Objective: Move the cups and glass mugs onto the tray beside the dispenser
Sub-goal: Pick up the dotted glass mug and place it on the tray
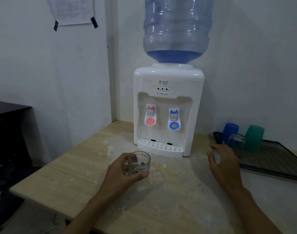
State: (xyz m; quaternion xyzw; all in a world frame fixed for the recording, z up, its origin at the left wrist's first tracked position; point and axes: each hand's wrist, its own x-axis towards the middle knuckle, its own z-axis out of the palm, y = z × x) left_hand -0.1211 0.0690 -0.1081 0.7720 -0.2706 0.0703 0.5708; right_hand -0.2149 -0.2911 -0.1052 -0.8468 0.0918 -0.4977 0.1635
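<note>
**Glass mug in hand, tray still to reach**

The left hand (122, 171) wraps its fingers around a glass mug (139, 163) with blue print, in front of the dispenser (168, 108). The right hand (223, 159) hangs spread and empty near the tray (279, 157), where a blue cup (230, 130), green cup (254, 137) and clear glass (236, 141) already stand just beyond it. Risk: carrying the mug across, it may knock the crowded glass or slip from the wet-looking worktop (68, 176).

2 bare forearms, hands (125, 171), no sleeves.
</note>
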